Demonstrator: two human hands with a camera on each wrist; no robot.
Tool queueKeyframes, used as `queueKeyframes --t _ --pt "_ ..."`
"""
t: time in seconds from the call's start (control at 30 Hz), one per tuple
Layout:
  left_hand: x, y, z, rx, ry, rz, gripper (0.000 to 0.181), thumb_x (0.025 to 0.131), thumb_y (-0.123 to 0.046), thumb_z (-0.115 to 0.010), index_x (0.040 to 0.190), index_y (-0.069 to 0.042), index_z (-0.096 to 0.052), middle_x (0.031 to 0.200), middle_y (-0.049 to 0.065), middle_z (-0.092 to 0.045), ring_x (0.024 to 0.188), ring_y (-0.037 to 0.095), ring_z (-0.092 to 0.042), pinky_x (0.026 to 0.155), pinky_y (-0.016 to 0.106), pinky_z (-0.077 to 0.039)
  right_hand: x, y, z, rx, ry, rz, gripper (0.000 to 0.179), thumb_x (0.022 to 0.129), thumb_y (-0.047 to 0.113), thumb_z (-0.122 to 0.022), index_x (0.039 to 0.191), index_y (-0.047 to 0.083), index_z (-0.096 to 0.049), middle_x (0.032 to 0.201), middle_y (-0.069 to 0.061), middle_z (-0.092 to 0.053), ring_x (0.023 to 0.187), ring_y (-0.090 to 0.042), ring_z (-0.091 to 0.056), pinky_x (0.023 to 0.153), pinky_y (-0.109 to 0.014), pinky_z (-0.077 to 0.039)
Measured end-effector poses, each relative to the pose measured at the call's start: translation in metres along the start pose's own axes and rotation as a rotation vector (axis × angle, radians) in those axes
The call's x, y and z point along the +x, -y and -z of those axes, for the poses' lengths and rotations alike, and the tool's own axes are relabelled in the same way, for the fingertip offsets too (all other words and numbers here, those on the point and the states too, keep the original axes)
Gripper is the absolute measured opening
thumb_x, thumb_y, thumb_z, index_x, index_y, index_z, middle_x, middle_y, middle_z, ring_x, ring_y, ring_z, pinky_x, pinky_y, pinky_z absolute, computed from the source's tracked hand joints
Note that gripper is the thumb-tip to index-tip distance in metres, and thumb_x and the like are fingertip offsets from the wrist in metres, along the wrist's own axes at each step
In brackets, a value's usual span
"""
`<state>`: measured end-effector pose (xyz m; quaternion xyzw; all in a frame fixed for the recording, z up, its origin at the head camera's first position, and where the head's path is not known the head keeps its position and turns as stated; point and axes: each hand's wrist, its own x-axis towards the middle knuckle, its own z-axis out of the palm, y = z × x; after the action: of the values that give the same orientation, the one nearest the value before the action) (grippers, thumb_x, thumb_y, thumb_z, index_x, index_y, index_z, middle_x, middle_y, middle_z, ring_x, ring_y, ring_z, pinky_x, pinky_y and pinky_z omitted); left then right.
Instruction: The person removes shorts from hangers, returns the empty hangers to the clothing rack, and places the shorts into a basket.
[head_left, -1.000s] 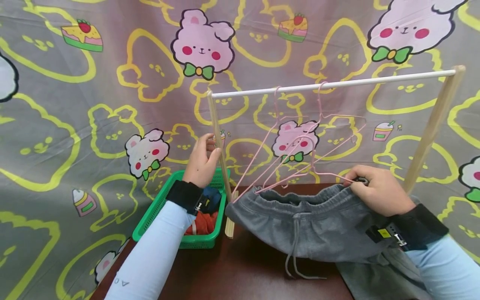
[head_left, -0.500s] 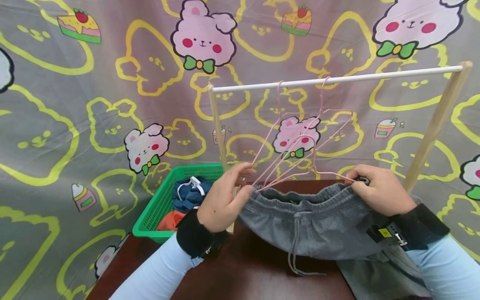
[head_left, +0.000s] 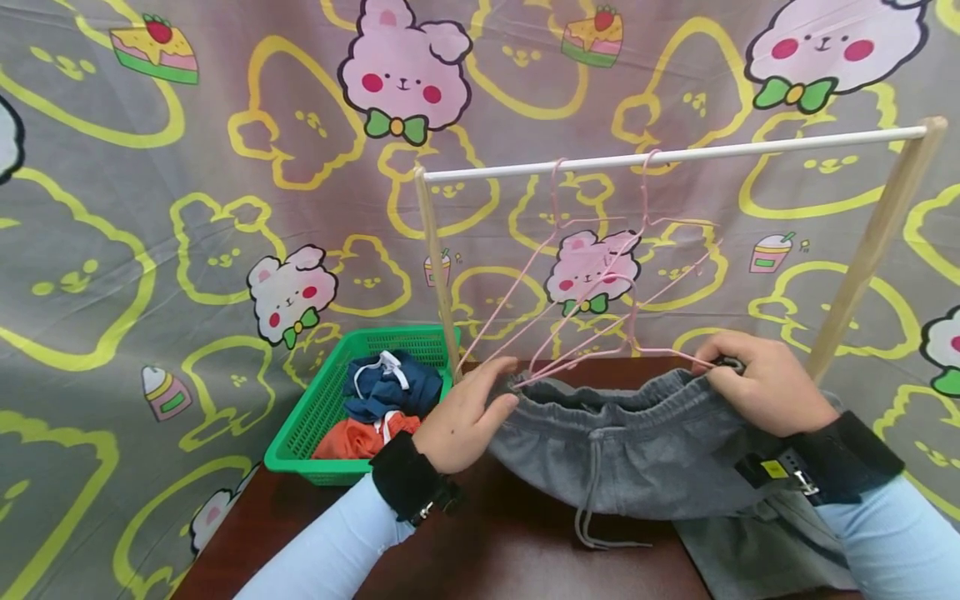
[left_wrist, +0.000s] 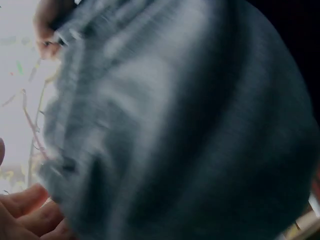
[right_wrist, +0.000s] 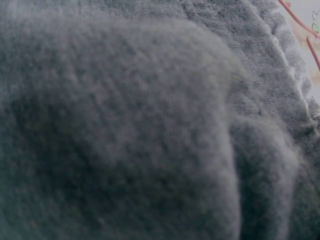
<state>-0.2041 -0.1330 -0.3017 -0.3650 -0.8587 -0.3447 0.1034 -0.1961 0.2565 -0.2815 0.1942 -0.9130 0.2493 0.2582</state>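
Observation:
A pair of grey drawstring sweatpants (head_left: 645, 467) stretches between my hands in the head view, waistband up and gathered, cord hanging in front. A pink hanger (head_left: 667, 351) reaches into the waistband opening. My right hand (head_left: 768, 383) pinches the waistband's right end together with the hanger's arm. At the left end of the waistband is my left hand (head_left: 468, 417), thumb and fingers spread apart; in the left wrist view its fingers (left_wrist: 37, 215) lie right at the fabric's edge. Grey cloth (right_wrist: 125, 125) fills most of the right wrist view, hiding the right fingers there.
Two more pink hangers, one with its hook (head_left: 556, 179) left of the other, hang from a white rail (head_left: 750, 152) on wooden posts. A green basket (head_left: 300, 454) at the left holds blue and orange clothes. Everything stands on a dark brown table (head_left: 480, 550) before a patterned curtain.
My left hand has come from the left post, right and down to the waistband's left end, then slightly lower. The right hand keeps its pinch. The basket's clothes show more.

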Motion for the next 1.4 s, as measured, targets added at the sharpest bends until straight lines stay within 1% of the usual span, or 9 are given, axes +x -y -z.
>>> queueKeyframes --t 0.2,0.3,0.37,0.43,0.53,0.63,0.9,1.2,1.4 --pt "-0.001 0.014 -0.001 0.079 0.017 0.051 0.049 0.109 -0.036 -0.045 0.148 -0.005 -0.046 0.145 0.011 -0.053 0.134 0.023 -0.049 0.112 0.043 -0.038 -0.002 -0.003 0.006 0.018 0.004 -0.048 0.020 0.087 0.001 -0.061 0.084 0.018 -0.071 0.088 0.000 -0.066 0.075 -0.011 -0.053 0.063 -0.031 -0.042" --pt "-0.001 0.018 -0.002 0.133 0.011 0.050 0.043 0.109 -0.037 -0.043 0.139 -0.008 -0.054 0.132 0.008 -0.060 0.123 0.022 -0.056 0.106 0.042 -0.044 -0.002 -0.004 0.007 0.023 0.007 -0.047 0.020 0.087 0.000 -0.061 0.085 0.018 -0.072 0.090 0.000 -0.066 0.076 -0.010 -0.053 0.063 -0.030 -0.042" --pt "-0.001 0.019 -0.004 0.168 0.002 0.042 0.036 0.109 -0.036 -0.044 0.129 -0.009 -0.058 0.116 0.005 -0.063 0.109 0.020 -0.059 0.096 0.040 -0.049 -0.003 -0.004 0.007 0.016 0.008 -0.018 0.021 0.088 0.000 -0.062 0.089 0.018 -0.072 0.093 0.000 -0.067 0.077 -0.009 -0.053 0.063 -0.029 -0.042" --pt "-0.001 0.020 -0.006 0.186 -0.005 0.045 0.030 0.109 -0.034 -0.044 0.121 -0.010 -0.058 0.101 0.002 -0.061 0.095 0.018 -0.059 0.085 0.038 -0.051 -0.004 -0.003 0.006 -0.001 0.008 0.036 0.020 0.090 0.000 -0.066 0.094 0.019 -0.073 0.097 0.002 -0.067 0.081 -0.007 -0.054 0.066 -0.026 -0.044" --pt "-0.002 0.020 -0.010 0.204 -0.019 0.070 0.026 0.109 -0.035 -0.045 0.116 -0.011 -0.055 0.090 0.000 -0.054 0.082 0.017 -0.056 0.073 0.035 -0.048 -0.007 0.000 0.004 -0.020 -0.010 0.124 0.019 0.093 0.002 -0.070 0.100 0.020 -0.074 0.102 0.006 -0.067 0.087 -0.005 -0.056 0.074 -0.020 -0.044" --pt "-0.003 0.017 -0.012 0.219 -0.036 0.082 0.027 0.108 -0.036 -0.046 0.116 -0.011 -0.053 0.086 -0.001 -0.053 0.077 0.017 -0.055 0.067 0.033 -0.046 -0.008 0.003 0.003 -0.028 -0.040 0.185 0.019 0.093 0.002 -0.071 0.101 0.019 -0.075 0.101 0.009 -0.067 0.090 -0.003 -0.056 0.079 -0.016 -0.042" --pt "0.001 0.006 -0.016 0.276 -0.117 0.019 0.026 0.107 -0.035 -0.050 0.111 -0.011 -0.055 0.075 -0.002 -0.052 0.064 0.015 -0.051 0.055 0.029 -0.041 -0.008 0.014 0.004 -0.077 -0.073 0.214 0.021 0.089 0.000 -0.074 0.099 0.018 -0.074 0.098 0.011 -0.067 0.088 -0.007 -0.056 0.077 -0.020 -0.042" --pt "0.010 -0.008 -0.023 0.278 -0.096 -0.024 0.028 0.107 -0.036 -0.048 0.111 -0.009 -0.055 0.071 -0.003 -0.046 0.057 0.013 -0.048 0.052 0.027 -0.038 -0.008 0.027 -0.003 -0.054 -0.050 0.299 0.027 0.085 -0.002 -0.077 0.099 0.021 -0.073 0.092 0.017 -0.065 0.081 -0.003 -0.057 0.073 -0.019 -0.044" --pt "0.018 -0.017 -0.025 0.305 -0.091 -0.059 0.028 0.107 -0.036 -0.049 0.110 -0.008 -0.054 0.069 -0.002 -0.044 0.053 0.013 -0.046 0.049 0.026 -0.035 -0.009 0.034 -0.006 -0.068 -0.037 0.284 0.026 0.084 0.002 -0.079 0.099 0.022 -0.073 0.088 0.020 -0.062 0.074 -0.002 -0.054 0.067 -0.018 -0.043"
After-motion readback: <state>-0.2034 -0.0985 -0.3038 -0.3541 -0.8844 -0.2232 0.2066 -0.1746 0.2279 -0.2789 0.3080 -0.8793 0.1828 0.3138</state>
